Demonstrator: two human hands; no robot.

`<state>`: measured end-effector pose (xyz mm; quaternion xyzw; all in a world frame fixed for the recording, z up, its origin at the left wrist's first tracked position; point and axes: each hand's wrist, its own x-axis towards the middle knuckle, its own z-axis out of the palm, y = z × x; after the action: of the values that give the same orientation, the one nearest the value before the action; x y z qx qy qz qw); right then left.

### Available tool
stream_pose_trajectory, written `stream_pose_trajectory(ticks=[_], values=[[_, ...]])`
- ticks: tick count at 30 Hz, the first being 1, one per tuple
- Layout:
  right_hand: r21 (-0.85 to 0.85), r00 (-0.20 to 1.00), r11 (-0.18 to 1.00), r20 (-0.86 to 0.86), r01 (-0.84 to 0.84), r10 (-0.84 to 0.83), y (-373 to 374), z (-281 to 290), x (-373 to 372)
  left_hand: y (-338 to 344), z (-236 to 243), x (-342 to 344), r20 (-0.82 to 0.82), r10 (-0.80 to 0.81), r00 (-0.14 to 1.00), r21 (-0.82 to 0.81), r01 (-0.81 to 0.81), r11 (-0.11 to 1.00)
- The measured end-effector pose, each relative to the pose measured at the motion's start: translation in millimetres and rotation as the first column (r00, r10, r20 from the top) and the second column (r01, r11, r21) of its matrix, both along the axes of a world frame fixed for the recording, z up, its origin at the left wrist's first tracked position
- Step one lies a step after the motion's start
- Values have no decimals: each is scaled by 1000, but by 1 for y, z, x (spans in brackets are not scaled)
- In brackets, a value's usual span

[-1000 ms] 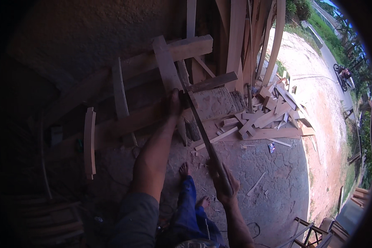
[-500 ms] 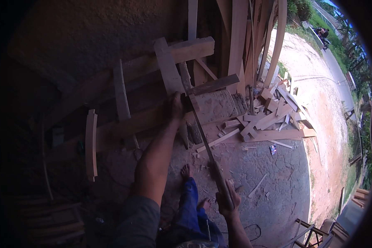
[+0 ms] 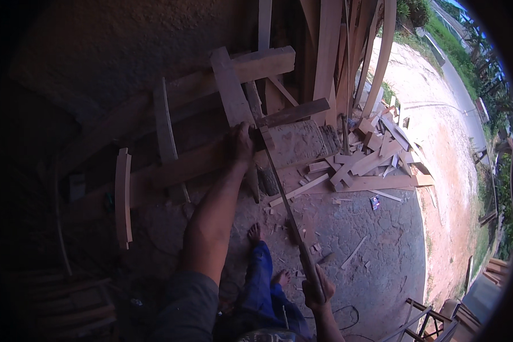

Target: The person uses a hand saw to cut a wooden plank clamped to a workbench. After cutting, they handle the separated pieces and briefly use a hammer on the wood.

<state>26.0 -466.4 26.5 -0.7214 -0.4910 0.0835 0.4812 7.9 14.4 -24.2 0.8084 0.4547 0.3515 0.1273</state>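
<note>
Drawn nearer the body, the right hand [image 3: 318, 289] grips the saw [image 3: 293, 222], whose far end lies beside the left hand [image 3: 243, 145], resting on a board [image 3: 231, 88], hold unclear; a packet's [image 3: 375, 202] print is illegible.

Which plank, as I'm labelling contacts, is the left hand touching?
The wide plank crossing the thick beam: the left hand is on its near end; the narrow slat farther left is untouched.

Count: two hands [image 3: 243, 145], one handsaw [image 3: 295, 228], two bare feet [image 3: 255, 232], one small packet [image 3: 375, 202]. Wood offcuts [image 3: 373, 162]: many, overlapping; exact number not readable.
</note>
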Motion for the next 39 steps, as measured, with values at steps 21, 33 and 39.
stream_pose_trajectory(ticks=[21, 33, 39], values=[[2, 956, 1000, -294, 13, -12, 176, 9, 42, -11, 17, 12, -70, -39, 997, -115, 31, 993], [20, 1000, 1000, -29, 6, -6, 108, -4, 24, -7, 13, 8, -45, -24, 999, -208, 15, 978], [-12, 996, 1000, -81, 18, -19, 100, -7, 21, -7, 16, 5, -40, -27, 999, -158, 21, 987]])
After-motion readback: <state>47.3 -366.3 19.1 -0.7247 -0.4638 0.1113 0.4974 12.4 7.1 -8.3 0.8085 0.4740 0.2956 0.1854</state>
